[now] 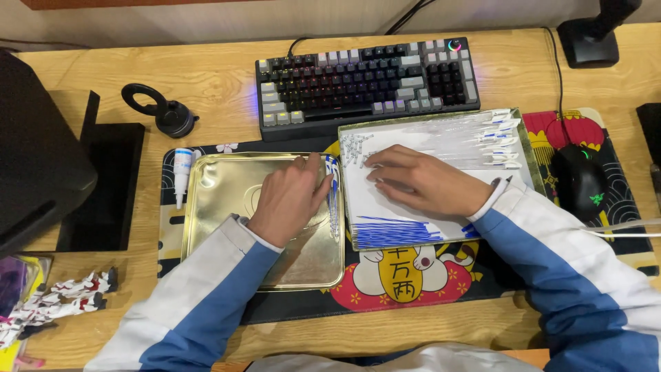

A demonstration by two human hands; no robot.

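Left fingers: fingertips of the left hand are bunching narrowly near the centre of the frame, pinching at a few thin blue refill tubes lying along the right edge of the shallow gold metal tray; whether they are actually gripping one, I cannot tell.
Right fingers: the right hand is lying palm down just right of centre, fingers loosely spread and pressing on small pale pen parts scattered on the white sheet; it is holding nothing that is showing.
White tray: the rectangular white-lined tray is sitting under the right hand, just beside the gold tray, their edges nearly touching.
Blue refills: a fanned bundle of blue ink refills is lying at the lower edge of the white tray, below the right wrist.
Clear pens: a row of clear plastic pen barrels with white caps is lying across the upper right of the white tray.
Glue bottle: a small white bottle with a blue band is lying left of the gold tray.
Mat: a dark printed desk mat with a cartoon cat is spreading beneath both trays.
Keyboard: a black and grey backlit keyboard is standing at upper centre.
Mouse: a black computer mouse is resting at the right.
Sleeves: blue and white jacket sleeves are reaching in from the bottom.
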